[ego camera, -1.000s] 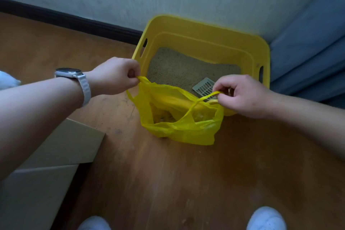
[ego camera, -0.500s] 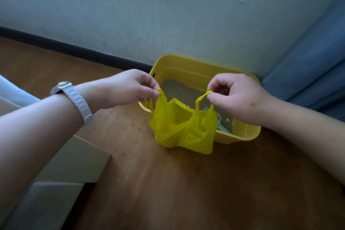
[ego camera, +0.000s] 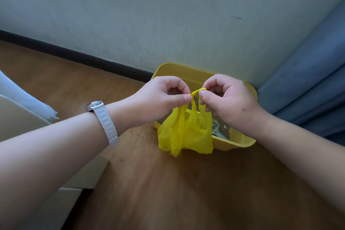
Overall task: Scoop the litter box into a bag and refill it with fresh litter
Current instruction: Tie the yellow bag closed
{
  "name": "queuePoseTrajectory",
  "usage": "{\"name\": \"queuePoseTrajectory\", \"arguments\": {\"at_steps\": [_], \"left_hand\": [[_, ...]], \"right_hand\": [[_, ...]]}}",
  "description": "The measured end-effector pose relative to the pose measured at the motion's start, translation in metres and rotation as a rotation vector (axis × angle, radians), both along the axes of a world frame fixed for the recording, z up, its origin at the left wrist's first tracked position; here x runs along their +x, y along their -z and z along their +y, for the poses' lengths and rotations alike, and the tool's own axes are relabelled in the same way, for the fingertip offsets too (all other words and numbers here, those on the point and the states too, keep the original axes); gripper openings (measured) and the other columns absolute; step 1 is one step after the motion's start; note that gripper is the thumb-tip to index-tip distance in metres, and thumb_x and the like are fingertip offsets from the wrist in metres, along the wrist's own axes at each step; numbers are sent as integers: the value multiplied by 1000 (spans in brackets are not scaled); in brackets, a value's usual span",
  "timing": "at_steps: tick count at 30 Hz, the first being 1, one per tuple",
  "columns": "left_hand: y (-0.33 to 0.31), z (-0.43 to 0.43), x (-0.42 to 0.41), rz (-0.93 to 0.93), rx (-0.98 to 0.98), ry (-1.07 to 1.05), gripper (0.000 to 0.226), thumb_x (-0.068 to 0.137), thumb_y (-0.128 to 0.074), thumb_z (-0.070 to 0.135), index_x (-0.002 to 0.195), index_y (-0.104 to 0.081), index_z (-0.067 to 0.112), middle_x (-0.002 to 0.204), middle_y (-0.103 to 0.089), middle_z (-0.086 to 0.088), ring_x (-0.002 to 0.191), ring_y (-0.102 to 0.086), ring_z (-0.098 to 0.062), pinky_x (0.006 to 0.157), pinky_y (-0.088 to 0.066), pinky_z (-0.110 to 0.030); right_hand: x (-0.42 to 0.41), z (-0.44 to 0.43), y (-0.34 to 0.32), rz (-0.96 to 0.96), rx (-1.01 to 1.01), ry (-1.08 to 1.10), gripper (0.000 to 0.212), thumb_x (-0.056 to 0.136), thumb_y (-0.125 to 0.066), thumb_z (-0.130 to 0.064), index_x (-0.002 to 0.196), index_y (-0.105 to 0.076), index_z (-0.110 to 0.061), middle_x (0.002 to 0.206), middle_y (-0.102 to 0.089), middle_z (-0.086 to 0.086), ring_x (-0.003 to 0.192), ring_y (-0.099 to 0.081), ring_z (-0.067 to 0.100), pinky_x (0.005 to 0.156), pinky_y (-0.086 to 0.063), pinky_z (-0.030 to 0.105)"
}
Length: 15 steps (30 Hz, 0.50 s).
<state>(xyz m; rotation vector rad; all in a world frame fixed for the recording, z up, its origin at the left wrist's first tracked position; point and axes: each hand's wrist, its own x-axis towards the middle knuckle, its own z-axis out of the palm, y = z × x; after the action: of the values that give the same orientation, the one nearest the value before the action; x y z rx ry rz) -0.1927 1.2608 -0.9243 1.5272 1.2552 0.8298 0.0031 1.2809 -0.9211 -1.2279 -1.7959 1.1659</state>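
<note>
In front of the yellow litter box (ego camera: pixel 235 143), left hand (ego camera: pixel 158 99) and right hand (ego camera: pixel 227 99) pinch the bag (ego camera: pixel 186 134) handles, now drawn together from apart; scooping looks finished, tying likely next.

You were in a home, a room corner by the look of it. Wood-plank floor (ego camera: pixel 168 192) under you, scuffed & dusty, w/ a dark baseboard (ego camera: pixel 74 55) running along a plain painted wall (ego camera: pixel 168 15), marks on it here & there. Blue curtain-like fabric (ego camera: pixel 308 80) hung down on the right. Tucked into that corner sat a yellow litter box (ego camera: pixel 233 143) w/ a pale scoop (ego camera: pixel 217 130) in it: pet gear, not shop or lab kit. Thin yellow plastic bag (ego camera: pixel 186 132) in front of it, cardboard box (ego camera: pixel 18 115) at left, ordinary household stuff.
</note>
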Motion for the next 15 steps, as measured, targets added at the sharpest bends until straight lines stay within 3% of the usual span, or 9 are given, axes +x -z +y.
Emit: {"name": "queuePoseTrajectory", "arguments": {"at_steps": [2, 4, 7, 10, 15], "left_hand": [[-5, -1, 2, -70, 34, -30, 10, 76, -72, 29, 80, -68, 20, 93, -69, -4, 86, -62, -14, 86, -52, -39], [-6, -2, 4, -118, 44, -63, 11, 73, -74, 27, 79, -69, 19, 99, -69, -6, 90, -64, -16, 89, -51, -37], [-4, -2, 2, -173, 1, -85, 11, 76, -77, 22, 82, -71, 14, 87, -68, -4, 82, -61, -12, 80, -51, -34], [-1, -1, 1, -192, -14, -129, 6, 82, -76, 12, 80, -71, 15, 73, -65, 3, 68, -55, -6, 66, -45, -22], [8, 0, 5, -156, -16, -149, 8, 86, -72, 13, 80, -68, 16, 71, -62, 6, 66, -52, -6, 63, -41, -22]], "right_hand": [[-7, -2, 0, 32, 6, -27, 9, 90, -65, -9, 83, -62, -14, 74, -70, 10, 61, -64, 13, 51, -46, 20], [-13, -2, 0, 72, 3, -49, 10, 91, -64, -6, 85, -63, -14, 71, -68, 5, 61, -64, 11, 51, -47, 19], [-16, -1, -1, 93, 6, -66, 18, 91, -62, -3, 85, -64, -19, 71, -68, 0, 65, -65, 11, 55, -51, 23], [-17, -3, 0, 124, -17, -106, 22, 89, -63, 2, 91, -64, -20, 78, -70, 1, 70, -66, 13, 61, -52, 23], [-18, -4, 5, 104, -1, -88, 22, 86, -68, -1, 94, -64, -20, 81, -69, 10, 72, -64, 23, 66, -54, 41]]}}
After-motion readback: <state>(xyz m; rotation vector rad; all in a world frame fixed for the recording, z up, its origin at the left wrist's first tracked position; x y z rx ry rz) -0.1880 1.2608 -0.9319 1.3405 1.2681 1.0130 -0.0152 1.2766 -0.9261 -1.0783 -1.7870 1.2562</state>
